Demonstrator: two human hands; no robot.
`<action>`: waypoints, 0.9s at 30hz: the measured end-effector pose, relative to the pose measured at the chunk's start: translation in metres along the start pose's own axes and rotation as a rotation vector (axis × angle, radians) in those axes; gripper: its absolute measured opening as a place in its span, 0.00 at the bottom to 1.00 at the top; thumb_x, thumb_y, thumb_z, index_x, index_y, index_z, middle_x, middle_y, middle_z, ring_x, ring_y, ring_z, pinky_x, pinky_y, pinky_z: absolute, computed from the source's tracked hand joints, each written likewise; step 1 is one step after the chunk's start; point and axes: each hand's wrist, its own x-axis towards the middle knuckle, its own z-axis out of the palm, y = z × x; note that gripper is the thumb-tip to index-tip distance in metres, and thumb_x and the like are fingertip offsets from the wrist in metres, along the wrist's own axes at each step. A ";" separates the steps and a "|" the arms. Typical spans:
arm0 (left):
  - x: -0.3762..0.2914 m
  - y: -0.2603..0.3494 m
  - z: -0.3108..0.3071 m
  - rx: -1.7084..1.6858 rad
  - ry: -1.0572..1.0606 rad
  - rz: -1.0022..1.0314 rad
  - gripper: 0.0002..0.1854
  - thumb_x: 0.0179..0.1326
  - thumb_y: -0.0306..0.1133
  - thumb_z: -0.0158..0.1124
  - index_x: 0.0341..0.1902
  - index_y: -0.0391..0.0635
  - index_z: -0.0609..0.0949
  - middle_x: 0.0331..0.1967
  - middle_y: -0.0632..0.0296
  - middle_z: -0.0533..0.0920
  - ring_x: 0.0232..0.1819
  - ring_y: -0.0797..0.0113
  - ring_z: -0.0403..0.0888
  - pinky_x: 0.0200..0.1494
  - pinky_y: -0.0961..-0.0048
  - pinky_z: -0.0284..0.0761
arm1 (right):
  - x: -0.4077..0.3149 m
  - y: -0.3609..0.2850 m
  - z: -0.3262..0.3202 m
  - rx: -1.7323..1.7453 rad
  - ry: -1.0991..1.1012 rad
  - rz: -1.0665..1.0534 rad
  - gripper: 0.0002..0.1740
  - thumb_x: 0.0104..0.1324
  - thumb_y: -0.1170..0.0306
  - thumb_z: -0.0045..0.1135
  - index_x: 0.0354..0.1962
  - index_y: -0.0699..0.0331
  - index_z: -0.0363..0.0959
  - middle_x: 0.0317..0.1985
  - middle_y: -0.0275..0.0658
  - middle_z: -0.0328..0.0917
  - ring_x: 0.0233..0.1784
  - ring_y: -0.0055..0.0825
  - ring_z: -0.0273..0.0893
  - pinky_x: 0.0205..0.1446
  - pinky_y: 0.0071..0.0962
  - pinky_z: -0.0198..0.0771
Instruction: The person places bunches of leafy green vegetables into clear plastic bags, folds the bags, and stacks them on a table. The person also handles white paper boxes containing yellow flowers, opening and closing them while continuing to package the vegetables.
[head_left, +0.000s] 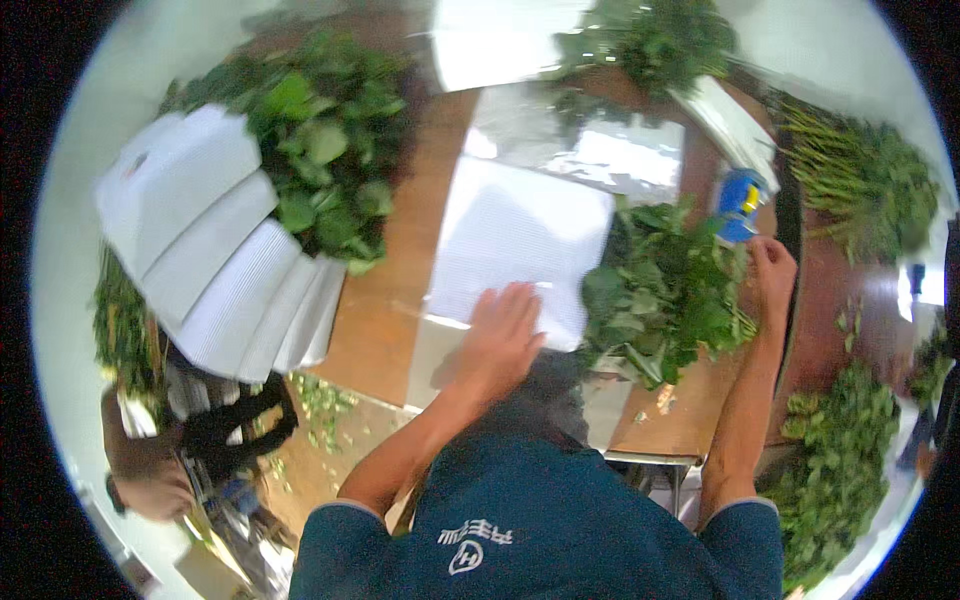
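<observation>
My left hand lies with its fingers together over the lower edge of a white ribbed sheet, and I see nothing gripped in it. Clear plastic film with bright glare stretches behind the sheet. Right of the sheet lies a bunch of leafy green stems. My right hand is bent beside the stem ends, just below a blue tape dispenser with a yellow part. Its fingertips are blurred, so whether they pinch something does not show.
A large leafy pile and a fanned stack of white ribbed sheets are at the left. More greenery lies at the right, with another pile below it. A white long box borders the brown tabletop. A person is at lower left.
</observation>
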 end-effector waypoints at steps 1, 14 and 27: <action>0.002 0.000 0.000 -0.037 0.022 -0.015 0.27 0.64 0.38 0.68 0.63 0.36 0.78 0.69 0.46 0.75 0.72 0.48 0.71 0.75 0.44 0.59 | -0.010 -0.031 0.009 0.111 -0.043 -0.037 0.14 0.71 0.64 0.64 0.42 0.68 0.83 0.30 0.32 0.81 0.30 0.18 0.76 0.33 0.26 0.74; 0.002 0.000 0.003 -0.069 0.132 0.013 0.25 0.63 0.36 0.68 0.60 0.35 0.79 0.66 0.48 0.77 0.71 0.50 0.71 0.73 0.46 0.63 | -0.108 -0.253 0.229 -0.482 -1.061 -0.881 0.17 0.57 0.57 0.72 0.29 0.63 0.83 0.26 0.46 0.83 0.32 0.48 0.83 0.38 0.43 0.76; -0.098 -0.053 0.026 -0.944 0.138 -0.860 0.16 0.76 0.41 0.59 0.50 0.40 0.84 0.39 0.56 0.88 0.42 0.64 0.87 0.46 0.67 0.83 | -0.057 -0.161 0.173 -0.239 -0.456 -0.244 0.25 0.62 0.54 0.74 0.34 0.72 0.82 0.27 0.41 0.84 0.29 0.25 0.78 0.35 0.30 0.75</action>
